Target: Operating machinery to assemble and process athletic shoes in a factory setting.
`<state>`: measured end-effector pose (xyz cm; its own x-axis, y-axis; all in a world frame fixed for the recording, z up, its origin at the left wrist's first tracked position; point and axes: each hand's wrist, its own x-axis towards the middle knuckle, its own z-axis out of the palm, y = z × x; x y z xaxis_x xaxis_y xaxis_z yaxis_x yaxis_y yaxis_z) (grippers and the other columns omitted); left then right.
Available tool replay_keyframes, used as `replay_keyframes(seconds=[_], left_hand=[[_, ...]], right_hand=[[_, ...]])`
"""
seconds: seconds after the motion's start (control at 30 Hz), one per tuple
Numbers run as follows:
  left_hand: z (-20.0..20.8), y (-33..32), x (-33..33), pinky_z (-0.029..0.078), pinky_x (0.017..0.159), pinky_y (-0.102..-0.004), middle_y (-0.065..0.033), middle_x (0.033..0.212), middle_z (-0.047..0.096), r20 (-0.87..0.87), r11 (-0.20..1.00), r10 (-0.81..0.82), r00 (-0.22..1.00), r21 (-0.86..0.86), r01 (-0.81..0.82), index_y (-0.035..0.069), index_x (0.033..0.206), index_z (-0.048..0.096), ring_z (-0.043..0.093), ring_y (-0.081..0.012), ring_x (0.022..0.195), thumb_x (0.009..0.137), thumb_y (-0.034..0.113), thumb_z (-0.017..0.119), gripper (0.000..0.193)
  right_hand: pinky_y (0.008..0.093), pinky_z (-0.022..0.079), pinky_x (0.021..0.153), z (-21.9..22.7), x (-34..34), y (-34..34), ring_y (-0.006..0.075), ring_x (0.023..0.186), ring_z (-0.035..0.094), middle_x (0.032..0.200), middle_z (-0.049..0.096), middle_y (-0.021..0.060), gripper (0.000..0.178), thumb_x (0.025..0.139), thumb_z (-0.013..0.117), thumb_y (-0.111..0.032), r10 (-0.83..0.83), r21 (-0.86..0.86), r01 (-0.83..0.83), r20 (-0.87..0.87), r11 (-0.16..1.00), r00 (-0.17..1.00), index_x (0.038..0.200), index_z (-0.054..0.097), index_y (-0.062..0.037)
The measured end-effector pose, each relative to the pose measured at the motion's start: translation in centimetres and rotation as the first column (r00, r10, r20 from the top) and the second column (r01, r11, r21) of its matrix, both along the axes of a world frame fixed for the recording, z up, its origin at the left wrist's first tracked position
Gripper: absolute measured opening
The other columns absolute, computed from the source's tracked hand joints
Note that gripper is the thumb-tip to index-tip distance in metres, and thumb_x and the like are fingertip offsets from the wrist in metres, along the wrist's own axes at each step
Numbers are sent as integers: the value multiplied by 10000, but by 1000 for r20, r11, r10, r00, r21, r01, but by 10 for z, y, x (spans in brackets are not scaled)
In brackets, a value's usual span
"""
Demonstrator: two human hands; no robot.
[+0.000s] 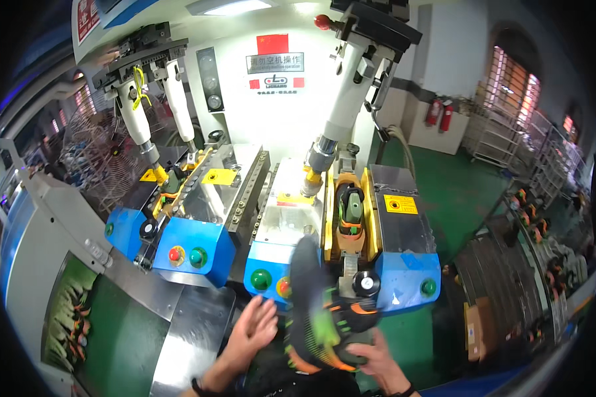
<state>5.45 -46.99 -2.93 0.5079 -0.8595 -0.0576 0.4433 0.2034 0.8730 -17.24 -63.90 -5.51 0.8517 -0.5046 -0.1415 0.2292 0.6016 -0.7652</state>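
My right hand (371,360) grips a black sports shoe (321,331) with green and orange trim, thumb on its lower end. The shoe stands tilted up in front of the machine, its dark upper end smeared by motion. To the left of it, my left hand (255,324) is open, fingers apart, holding nothing and not touching the shoe. Beyond the held shoe, a second shoe (351,208) sits between yellow side pads (369,218) in the machine's right station. Another shoe (172,185), partly hidden, lies under the presser in the left station.
White press arms (341,99) hang over the stations. Blue control boxes (195,251) carry red and green buttons. A steel plate (192,337) lies left of my left hand. Racks with shoes (536,225) stand at right; fire extinguishers (446,118) hang behind. More shoes (79,331) lie lower left.
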Motion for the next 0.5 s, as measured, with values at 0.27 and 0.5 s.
replay_keyframes(seconds=[0.27,0.5], left_hand=[[-10,-361,70,435,928,-364,-210,1171,536,712,867,-468,523,486,113,-40,1345,295,536,-289,1082,774,205,696,739],[2,-463,49,509,705,-377,-116,814,595,435,884,28,900,410,-226,-11,869,571,615,-277,790,713,103,623,200]], right_hand=[[346,540,788,43,-98,-59,221,907,634,1045,614,114,503,728,630,33,-691,-69,703,-272,708,669,1215,509,0],[297,509,824,31,-116,-69,186,961,608,1134,601,107,496,799,616,72,-737,-56,762,-310,645,601,1274,498,-12]])
